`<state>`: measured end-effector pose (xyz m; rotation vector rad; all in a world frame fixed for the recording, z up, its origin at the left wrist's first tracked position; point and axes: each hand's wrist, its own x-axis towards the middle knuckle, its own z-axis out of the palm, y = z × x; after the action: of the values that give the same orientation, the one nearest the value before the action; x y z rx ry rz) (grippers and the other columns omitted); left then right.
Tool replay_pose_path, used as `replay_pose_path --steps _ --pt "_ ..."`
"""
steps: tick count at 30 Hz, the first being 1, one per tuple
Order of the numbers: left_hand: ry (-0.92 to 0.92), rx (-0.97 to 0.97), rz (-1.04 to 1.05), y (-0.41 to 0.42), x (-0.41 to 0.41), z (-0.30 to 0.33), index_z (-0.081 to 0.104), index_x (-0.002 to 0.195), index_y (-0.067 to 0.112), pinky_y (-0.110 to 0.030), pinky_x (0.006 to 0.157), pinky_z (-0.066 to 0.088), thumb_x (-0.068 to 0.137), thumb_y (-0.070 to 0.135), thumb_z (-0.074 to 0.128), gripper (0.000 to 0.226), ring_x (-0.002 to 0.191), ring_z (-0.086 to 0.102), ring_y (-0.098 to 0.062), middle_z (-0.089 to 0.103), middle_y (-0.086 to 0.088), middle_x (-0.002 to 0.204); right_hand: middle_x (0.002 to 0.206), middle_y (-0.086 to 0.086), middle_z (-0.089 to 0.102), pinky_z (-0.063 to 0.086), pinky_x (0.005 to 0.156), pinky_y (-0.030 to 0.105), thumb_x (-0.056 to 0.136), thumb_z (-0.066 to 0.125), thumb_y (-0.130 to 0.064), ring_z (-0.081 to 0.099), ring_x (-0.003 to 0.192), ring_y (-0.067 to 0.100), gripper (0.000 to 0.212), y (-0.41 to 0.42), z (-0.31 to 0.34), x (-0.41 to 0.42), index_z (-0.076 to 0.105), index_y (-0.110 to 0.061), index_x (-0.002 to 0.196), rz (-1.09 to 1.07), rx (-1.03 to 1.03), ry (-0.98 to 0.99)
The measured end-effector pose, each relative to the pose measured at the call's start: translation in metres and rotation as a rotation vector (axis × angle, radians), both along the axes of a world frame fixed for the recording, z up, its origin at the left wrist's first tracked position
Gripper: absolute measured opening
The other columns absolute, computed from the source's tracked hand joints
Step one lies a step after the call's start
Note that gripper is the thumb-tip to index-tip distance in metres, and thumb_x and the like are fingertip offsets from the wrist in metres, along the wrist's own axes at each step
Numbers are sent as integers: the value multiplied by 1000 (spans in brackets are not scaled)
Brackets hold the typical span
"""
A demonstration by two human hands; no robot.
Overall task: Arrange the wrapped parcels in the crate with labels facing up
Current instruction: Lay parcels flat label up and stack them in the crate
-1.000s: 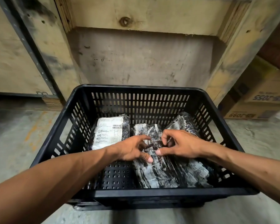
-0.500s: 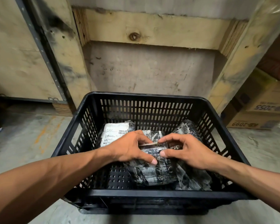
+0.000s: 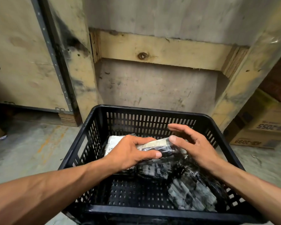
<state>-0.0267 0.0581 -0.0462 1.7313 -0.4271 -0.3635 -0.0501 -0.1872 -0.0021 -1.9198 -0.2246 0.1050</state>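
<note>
A black slatted plastic crate [image 3: 143, 109] stands on the concrete floor. My left hand [image 3: 130, 153] grips a plastic-wrapped parcel [image 3: 159, 146], lifted and tilted on edge above the crate's middle, its pale side turned up. My right hand [image 3: 191, 143] is beside the parcel's right end with fingers spread, thumb touching it. A parcel with its white label up [image 3: 111, 142] lies at the back left, partly hidden by my left hand. Another wrapped parcel [image 3: 154, 171] lies under the lifted one, and a dark one [image 3: 191, 195] lies at the front right.
A wooden crate wall [image 3: 152, 51] rises right behind the black crate. Cardboard boxes [image 3: 264, 127] stand at the right. A plywood panel with a metal strip [image 3: 23, 62] is at the left. Bare crate floor [image 3: 128, 195] shows at the front left.
The middle parcel has been raised off the crate floor and turned on edge by my left hand. My right hand's fingers have spread apart. The camera has tilted up.
</note>
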Motion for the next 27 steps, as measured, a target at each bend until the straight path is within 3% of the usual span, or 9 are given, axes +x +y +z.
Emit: replay_pose_path --steps 4,8,12,14,17,20,22,24,27 --pt "-207 78 84 -5 -7 4 76 117 40 -20 94 55 77 47 86 42 103 71 1 76 19 112 120 -14 76 57 97 39 83 70 -70 73 108 8 38 19 -8 2 70 -54 116 -116 -18 305" --pt "-249 109 128 -5 -13 1 76 120 31 -19 79 59 78 43 87 45 93 72 0 76 16 106 108 11 81 66 81 45 92 76 -30 79 99 26 27 31 -15 -2 76 -15 114 -251 379 523" --pt "-214 120 86 0 -12 -2 78 114 31 -23 82 58 79 45 84 38 101 67 -1 70 20 112 99 15 81 65 84 43 88 75 -7 78 93 27 25 32 -23 -8 74 -3 113 -324 479 464" --pt "-173 129 132 3 -5 -3 79 110 37 -29 99 53 78 57 78 38 115 59 2 63 25 120 99 15 81 62 81 44 85 75 -3 76 85 29 25 32 -26 -10 77 -9 109 -346 489 388" --pt "-86 164 212 3 2 -3 70 115 58 -40 122 29 56 84 76 64 145 31 -4 34 21 153 102 18 80 63 73 43 80 76 1 76 82 27 26 30 -24 -9 80 -16 100 -349 504 255" --pt "56 66 222 -2 3 2 56 121 73 -43 120 13 53 85 78 73 150 2 -5 0 16 169 134 14 70 58 96 53 78 80 -1 70 115 30 27 25 -24 -6 81 -24 93 -324 444 134" --pt "119 -82 259 -6 5 6 59 123 68 -46 124 15 57 73 86 71 155 13 -15 21 4 169 144 4 62 53 102 54 66 86 -12 63 125 27 29 21 -26 -4 80 -24 91 -289 412 98" --pt "150 -198 297 -5 6 5 70 120 54 -36 117 38 62 55 94 63 141 48 -13 53 7 152 125 6 73 60 85 45 60 84 -16 71 107 22 35 16 -29 0 77 -21 94 -183 475 151" --pt "53 -86 328 -1 1 4 73 116 53 -23 112 37 66 46 93 55 136 47 -1 52 12 148 126 5 74 59 94 54 72 82 -23 72 109 27 44 16 -32 5 73 -31 115 -69 438 203"
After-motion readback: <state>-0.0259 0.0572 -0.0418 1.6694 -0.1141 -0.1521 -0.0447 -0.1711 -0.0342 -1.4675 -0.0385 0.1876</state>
